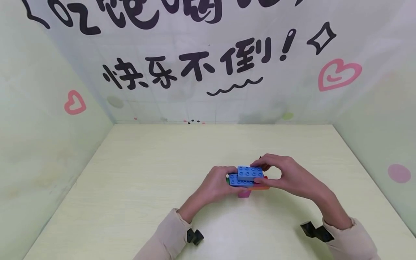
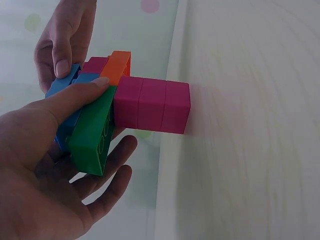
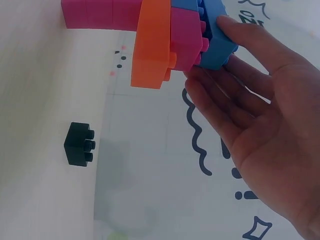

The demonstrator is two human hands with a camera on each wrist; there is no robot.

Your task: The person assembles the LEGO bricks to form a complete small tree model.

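Observation:
Both hands work on a structure of toy building bricks. In the head view my left hand (image 1: 214, 185) grips its left end, thumb in front and fingers behind. Held there are a lower blue brick (image 1: 232, 180) and a green brick (image 2: 91, 135). An orange brick (image 2: 117, 65) and a magenta brick (image 3: 185, 40) form the right end. A column of magenta bricks (image 2: 151, 105) points down toward the table. My right hand (image 1: 289, 175) pinches the upper blue brick (image 1: 249, 173) between thumb and fingers. That brick sits at the lower one's studs, slightly tilted in the right wrist view.
A black brick (image 3: 77, 144) stands on the pale table (image 1: 136, 187) behind the structure, mostly hidden by my right hand in the head view. A printed white sheet (image 1: 182, 101) walls the table at the back and sides.

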